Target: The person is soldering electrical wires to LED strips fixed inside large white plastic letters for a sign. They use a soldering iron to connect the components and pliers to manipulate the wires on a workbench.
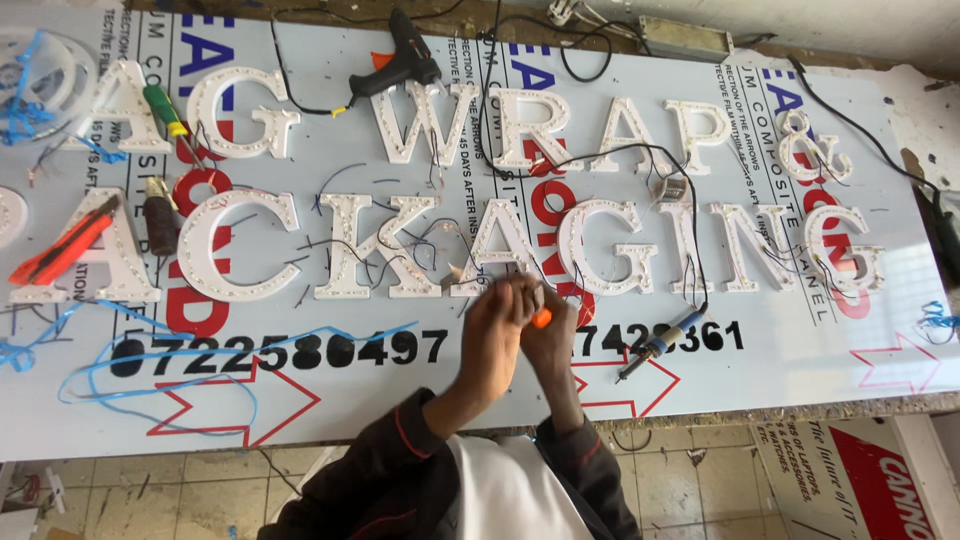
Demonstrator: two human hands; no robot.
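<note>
At frame centre I saw both hands, left hand (492, 325) and right hand (548, 335), clenched together around a small orange tool (541, 319), blurred.

Black red-trimmed jacket sleeves (400, 450), white shirt (510, 495).

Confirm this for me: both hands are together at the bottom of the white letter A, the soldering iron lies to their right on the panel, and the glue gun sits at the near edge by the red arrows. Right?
Not quite. The head view shows the glue gun at the far edge of the panel, above the letter W, not by the red arrows. The rest holds: left hand and right hand meet below the white letter A, and the soldering iron lies to their right.
</note>
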